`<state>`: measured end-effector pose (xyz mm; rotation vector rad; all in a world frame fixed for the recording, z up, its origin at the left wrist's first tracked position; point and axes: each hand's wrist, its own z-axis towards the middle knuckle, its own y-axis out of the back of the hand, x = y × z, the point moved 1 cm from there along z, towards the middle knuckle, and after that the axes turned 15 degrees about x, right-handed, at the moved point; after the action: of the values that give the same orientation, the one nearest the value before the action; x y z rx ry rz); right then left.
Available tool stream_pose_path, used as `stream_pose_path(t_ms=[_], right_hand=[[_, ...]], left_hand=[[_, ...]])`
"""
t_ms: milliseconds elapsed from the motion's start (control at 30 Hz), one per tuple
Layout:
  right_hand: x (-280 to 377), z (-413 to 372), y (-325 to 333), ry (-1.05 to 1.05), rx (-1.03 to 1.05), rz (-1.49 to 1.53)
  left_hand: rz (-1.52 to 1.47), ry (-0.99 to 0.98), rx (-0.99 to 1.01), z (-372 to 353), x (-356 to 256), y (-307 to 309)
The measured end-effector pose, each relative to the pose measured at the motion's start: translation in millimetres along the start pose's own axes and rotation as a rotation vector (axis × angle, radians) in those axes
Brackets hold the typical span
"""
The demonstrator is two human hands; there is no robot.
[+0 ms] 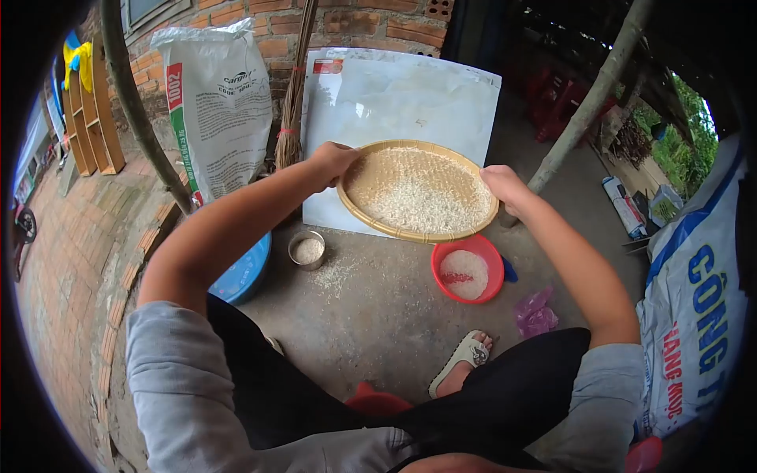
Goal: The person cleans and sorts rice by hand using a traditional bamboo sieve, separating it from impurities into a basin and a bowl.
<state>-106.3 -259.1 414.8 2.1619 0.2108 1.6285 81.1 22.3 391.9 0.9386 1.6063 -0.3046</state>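
A round woven winnowing tray [363,177] is held up in front of me, over a white sheet on the ground. Rice grains [426,201] lie spread across its middle and near side. My left hand [334,164] is closed on the tray's left rim, and my right hand [506,189] grips the right rim. Below the tray's right side stands a red plastic bowl [495,272] with rice in it. A small metal bowl [296,260] holding some rice sits on the floor at the left, with spilled grains beside it.
The white sheet [339,213] lies beyond the bowls. A blue basin [246,272] is by my left leg, and a purple plastic bag [536,313] by my right foot. A large white sack [236,118], a broom [290,118] and wooden poles [587,106] stand around.
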Motion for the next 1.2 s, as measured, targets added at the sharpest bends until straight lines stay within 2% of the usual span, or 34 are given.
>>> stream_pose_path(t_ms=[67,133,167,267,300,333,400,433,467,533,567,600,667,733,800,833,867,900,933,1000,1033,1067,1133,1200], right_hand=[[12.6,-15.0,7.6,-0.007,0.026,0.033],[20.2,-28.0,5.0,0.007,0.061,-0.021],[19.3,-27.3,10.3,0.018,0.107,0.103],[0.5,-6.4,13.0,0.02,0.091,0.352],[-7.1,-0.2,4.5,0.036,0.038,0.296],[-23.4,19.8,-0.5,0.014,0.073,0.245],[3.2,10.6,-31.4,-0.05,0.15,0.359],[16.7,8.5,-34.2,-0.029,0.106,0.249],[31.2,12.3,-33.9,0.001,0.061,0.139],[49.0,20.7,-24.4,0.053,0.01,0.228],[54.6,25.6,-24.4,0.043,-0.011,0.203],[54.8,27.2,-21.9,0.026,-0.038,0.173],[43.0,33.0,-33.3,0.105,0.012,0.158],[45.0,18.5,-64.6,-0.042,0.064,0.25],[8.7,51.5,-63.6,-0.004,-0.047,-0.033],[-0.2,56.6,-62.7,-0.002,-0.036,-0.022],[-8.6,59.8,-61.2,-0.042,-0.026,0.11],[-14.5,62.3,-63.0,-0.088,-0.017,0.24],[-16.3,63.8,-67.3,-0.097,-0.011,0.245],[-18.8,64.2,-71.4,-0.001,-0.018,0.067],[-12.3,58.5,-76.1,-0.013,-0.012,0.065],[-2.6,54.3,-78.3,-0.045,-0.002,0.172],[0.7,58.6,-69.7,-0.07,0.008,0.283],[-16.8,71.7,-39.1,-0.088,0.032,0.513]], left_hand=[[-0.158,0.003,0.08,-0.3,8.5,10.5],[-0.281,0.057,-0.056,-40.1,-11.7,-6.8],[-0.377,-0.025,-0.097,-50.5,-14.1,-22.2],[-0.284,-0.017,-0.131,-68.6,-12.9,-41.9],[-0.303,-0.049,-0.114,-53.9,0.0,-30.0],[-0.372,-0.043,-0.013,-35.7,16.5,-8.4],[-0.473,-0.039,0.205,-51.1,7.7,17.3],[-0.49,0.011,0.106,-55.0,-3.4,20.0],[-0.523,-0.038,0.034,-51.7,-2.6,21.3],[-0.45,-0.199,-0.156,-16.6,20.2,19.9],[-0.489,-0.185,-0.216,-28.7,10.3,8.4],[-0.492,-0.176,-0.204,-27.4,11.0,17.0],[-0.496,-0.129,-0.008,-15.5,15.1,44.9],[-0.5,0.02,0.106,-35.5,0.1,59.1],[-0.567,-0.014,0.012,-11.4,27.2,51.1],[-0.532,-0.108,-0.08,7.4,45.1,42.6],[-0.366,-0.121,-0.183,21.8,58.3,36.4],[-0.3,-0.133,-0.171,20.0,53.7,36.9],[-0.243,-0.141,-0.154,16.2,48.9,37.4],[-0.428,-0.151,0.023,4.9,38.5,60.2],[-0.46,0.026,0.075,-5.3,31.9,67.2],[-0.47,0.087,0.099,-3.1,37.5,66.5],[-0.442,0.075,-0.051,26.3,65.4,48.2],[-0.333,-0.117,-0.186,29.5,61.4,9.5]])
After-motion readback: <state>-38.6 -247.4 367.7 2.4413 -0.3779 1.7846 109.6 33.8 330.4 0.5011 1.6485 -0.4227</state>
